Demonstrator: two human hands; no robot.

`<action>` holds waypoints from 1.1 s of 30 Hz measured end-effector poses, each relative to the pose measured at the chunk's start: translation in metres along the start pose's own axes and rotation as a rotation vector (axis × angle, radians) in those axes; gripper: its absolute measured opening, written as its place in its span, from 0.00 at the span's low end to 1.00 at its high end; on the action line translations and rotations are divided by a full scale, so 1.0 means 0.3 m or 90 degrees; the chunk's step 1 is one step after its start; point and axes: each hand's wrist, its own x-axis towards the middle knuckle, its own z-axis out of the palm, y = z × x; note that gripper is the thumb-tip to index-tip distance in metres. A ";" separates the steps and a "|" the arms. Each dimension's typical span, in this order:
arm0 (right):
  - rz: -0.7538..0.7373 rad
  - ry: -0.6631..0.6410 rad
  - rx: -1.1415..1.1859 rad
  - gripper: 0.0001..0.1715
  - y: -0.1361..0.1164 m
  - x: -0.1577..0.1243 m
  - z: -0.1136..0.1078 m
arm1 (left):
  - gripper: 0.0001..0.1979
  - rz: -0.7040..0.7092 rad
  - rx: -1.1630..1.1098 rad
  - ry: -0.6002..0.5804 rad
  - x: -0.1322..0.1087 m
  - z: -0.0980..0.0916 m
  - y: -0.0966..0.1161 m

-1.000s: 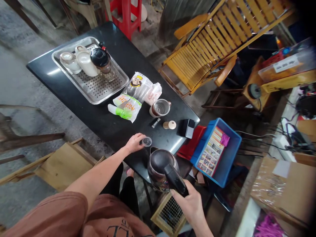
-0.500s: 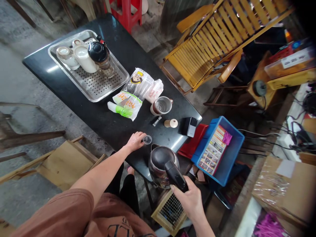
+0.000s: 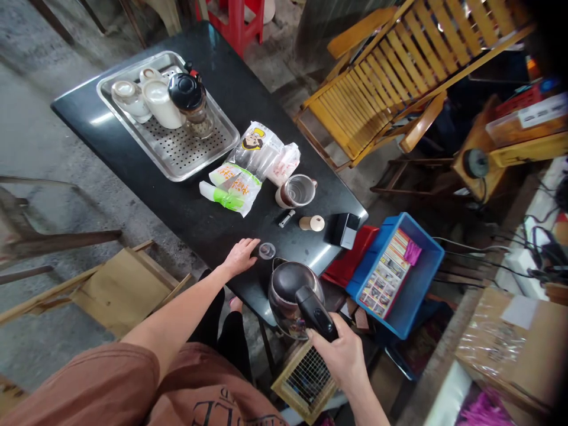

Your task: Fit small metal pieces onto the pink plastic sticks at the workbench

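My right hand (image 3: pixel 339 346) is wrapped round the black handle of a kettle (image 3: pixel 288 302) with a dark lid and a shiny, see-through-looking body. The kettle's spout points up the table, towards a small clear plastic cup (image 3: pixel 267 251). Just left of that cup is my left hand (image 3: pixel 241 257), fingers and thumb apart, their tips right beside its rim; whether they touch it I cannot tell. The cup stands on the black table (image 3: pixel 177 219) near its front edge. What the cup holds is too small to make out.
On the table are a mug (image 3: pixel 298 190), plastic food bags (image 3: pixel 242 174), a toothpick holder (image 3: pixel 312 223), a lighter (image 3: pixel 286 218), a black box (image 3: pixel 344 231) and a metal tray (image 3: pixel 166 163) with cups and a glass pot. A blue bin (image 3: pixel 402 313) and wooden chair (image 3: pixel 355 118) stand beyond.
My left hand has loosened from the small cup and drawn slightly left, leaving the cup on the table. The kettle stays nearly in place in my right hand; the view has shifted slightly.
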 end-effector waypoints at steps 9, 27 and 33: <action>-0.006 -0.036 -0.044 0.12 -0.035 0.030 -0.013 | 0.25 -0.034 -0.011 -0.001 -0.119 -0.035 -0.043; -0.040 -0.047 -0.089 0.12 -0.026 0.042 -0.015 | 0.25 -0.097 -0.023 -0.017 -0.242 -0.035 -0.087; -0.037 -0.050 -0.088 0.11 -0.026 0.039 -0.017 | 0.25 -0.100 -0.027 -0.028 -0.246 -0.033 -0.080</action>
